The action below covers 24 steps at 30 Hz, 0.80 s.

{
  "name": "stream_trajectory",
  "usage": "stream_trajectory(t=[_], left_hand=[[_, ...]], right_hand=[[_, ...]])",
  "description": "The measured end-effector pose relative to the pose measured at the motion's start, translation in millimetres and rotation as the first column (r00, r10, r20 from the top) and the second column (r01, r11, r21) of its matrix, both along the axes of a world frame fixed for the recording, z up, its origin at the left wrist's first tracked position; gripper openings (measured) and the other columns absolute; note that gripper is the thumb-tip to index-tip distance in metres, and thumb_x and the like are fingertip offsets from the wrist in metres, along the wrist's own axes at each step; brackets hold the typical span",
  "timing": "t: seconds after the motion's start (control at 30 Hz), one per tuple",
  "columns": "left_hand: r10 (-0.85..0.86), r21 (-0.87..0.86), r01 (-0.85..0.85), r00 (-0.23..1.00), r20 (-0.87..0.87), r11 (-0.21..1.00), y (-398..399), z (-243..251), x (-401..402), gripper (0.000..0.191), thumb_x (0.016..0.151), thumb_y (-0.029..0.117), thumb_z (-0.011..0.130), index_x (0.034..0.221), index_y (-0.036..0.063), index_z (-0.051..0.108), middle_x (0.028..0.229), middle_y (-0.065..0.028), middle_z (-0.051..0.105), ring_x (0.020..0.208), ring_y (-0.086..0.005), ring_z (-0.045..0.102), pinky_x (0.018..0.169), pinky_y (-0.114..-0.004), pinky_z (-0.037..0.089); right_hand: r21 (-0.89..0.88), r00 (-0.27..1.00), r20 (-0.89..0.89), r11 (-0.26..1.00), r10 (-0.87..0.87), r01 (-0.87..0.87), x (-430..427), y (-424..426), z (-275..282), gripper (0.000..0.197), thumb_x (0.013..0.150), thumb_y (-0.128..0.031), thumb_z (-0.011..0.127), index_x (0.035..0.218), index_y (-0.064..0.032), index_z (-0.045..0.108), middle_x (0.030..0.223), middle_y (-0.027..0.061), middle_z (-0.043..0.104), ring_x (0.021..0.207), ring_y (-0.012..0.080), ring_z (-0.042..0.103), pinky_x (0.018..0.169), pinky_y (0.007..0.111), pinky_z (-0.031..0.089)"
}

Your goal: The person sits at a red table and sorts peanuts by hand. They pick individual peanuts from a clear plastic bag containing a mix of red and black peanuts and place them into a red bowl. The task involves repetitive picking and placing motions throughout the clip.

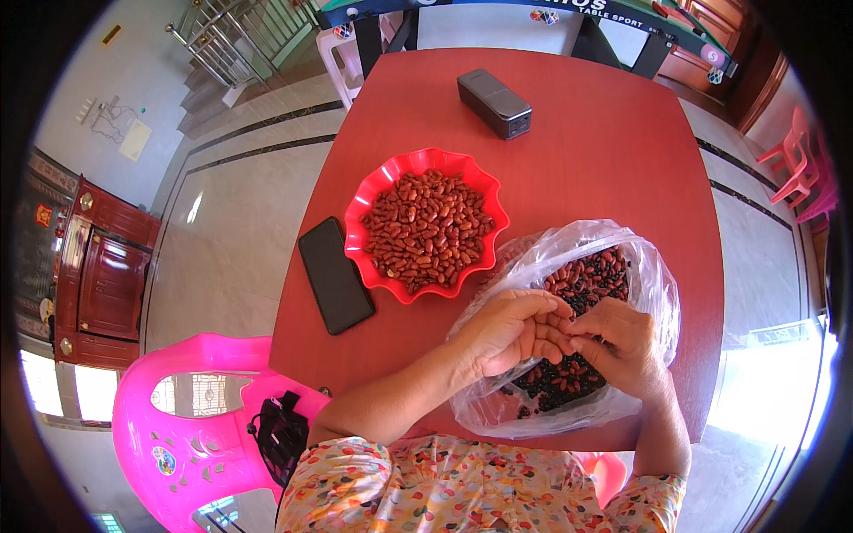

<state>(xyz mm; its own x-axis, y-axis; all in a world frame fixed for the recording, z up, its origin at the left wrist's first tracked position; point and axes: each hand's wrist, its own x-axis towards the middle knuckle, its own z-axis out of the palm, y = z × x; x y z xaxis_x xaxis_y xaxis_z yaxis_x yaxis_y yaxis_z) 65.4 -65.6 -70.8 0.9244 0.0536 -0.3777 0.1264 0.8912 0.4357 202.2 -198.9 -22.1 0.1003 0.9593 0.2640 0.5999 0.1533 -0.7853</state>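
Observation:
A clear plastic bag (656,286) lies spread on the table before me, holding red kidney beans mixed with small black beans (556,393). Over its mouth my left hand (523,330) is turned palm up, fingers curled. My right hand (620,343) meets its fingertips, thumb and forefinger pinched together. Whether either hand has a bean between the fingers is too small to tell. Left of the bag sits a red bowl (496,200) with a wavy rim. Red kidney beans (426,226) fill it, and no black ones show among them.
A black smartphone (336,274) lies left of the bowl. Farther back on the red wooden table (600,146) is a dark grey power bank (494,103). A pink plastic chair (193,460) with a black bag (283,430) stands at the left; a pool table (613,13) stands beyond.

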Motion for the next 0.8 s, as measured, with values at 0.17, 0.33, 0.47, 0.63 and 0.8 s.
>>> stream_trajectory(t=[0.17, 0.33, 0.47, 0.63, 0.8], left_hand=[[-0.021, -0.016, 0.021, 1.000, 0.017, 1.000, 0.4, -3.1, 0.8, 0.026, 0.092, 0.018, 0.040, 0.097, -0.0033, 0.055, 0.084, -0.0149, 0.061, 0.070, -0.0216, 0.062, 0.059, -0.030, 0.052], [-0.014, -0.024, 0.014, 1.000, -0.015, 1.000, 0.7, -4.8, 0.2, 0.027, 0.092, 0.019, 0.040, 0.096, -0.0026, 0.055, 0.083, -0.0138, 0.060, 0.068, -0.0204, 0.061, 0.055, -0.029, 0.050], [0.003, -0.002, -0.003, 0.998, -0.062, 1.000, -0.4, -0.9, 0.3, 0.026, 0.092, 0.020, 0.040, 0.095, -0.0024, 0.054, 0.082, -0.0135, 0.059, 0.066, -0.0203, 0.060, 0.054, -0.029, 0.048], [0.004, 0.000, -0.004, 0.998, -0.070, 1.000, -0.8, -1.9, 0.3, 0.026, 0.092, 0.019, 0.040, 0.096, -0.0024, 0.053, 0.083, -0.0135, 0.059, 0.066, -0.0203, 0.059, 0.054, -0.029, 0.047], [0.010, 0.006, -0.009, 0.998, -0.058, 1.000, -0.7, -2.2, -0.6, 0.025, 0.092, 0.019, 0.041, 0.096, -0.0022, 0.053, 0.083, -0.0135, 0.058, 0.067, -0.0199, 0.059, 0.055, -0.029, 0.047]], right_hand=[[0.051, 0.996, 0.062, 0.997, -0.067, 0.064, 0.3, 2.8, -5.7, 0.021, 0.073, -0.006, 0.066, 0.092, 0.0007, 0.061, 0.089, 0.0139, 0.061, 0.082, 0.0279, 0.059, 0.072, 0.035, 0.048], [-0.126, 0.939, 0.312, 0.973, -0.147, 0.194, 12.4, -4.7, -9.1, 0.027, 0.070, -0.010, 0.068, 0.094, -0.0008, 0.060, 0.095, 0.0146, 0.057, 0.087, 0.0317, 0.057, 0.075, 0.038, 0.047], [-0.217, 0.901, 0.429, 0.961, -0.063, 0.170, 12.7, -6.9, -6.3, 0.031, 0.069, -0.014, 0.069, 0.096, -0.0012, 0.059, 0.087, 0.0143, 0.054, 0.082, 0.0312, 0.056, 0.074, 0.039, 0.047], [-0.392, 0.906, 0.422, 0.906, 0.022, 0.160, 9.6, -7.2, -6.7, 0.027, 0.070, -0.016, 0.067, 0.090, -0.0016, 0.056, 0.083, 0.0134, 0.054, 0.080, 0.0317, 0.057, 0.071, 0.041, 0.046], [-0.402, 0.912, 0.406, 0.908, 0.058, 0.121, 8.9, -6.2, -11.2, 0.018, 0.073, -0.012, 0.063, 0.085, -0.0023, 0.055, 0.080, 0.0137, 0.055, 0.078, 0.0325, 0.058, 0.067, 0.042, 0.047]])
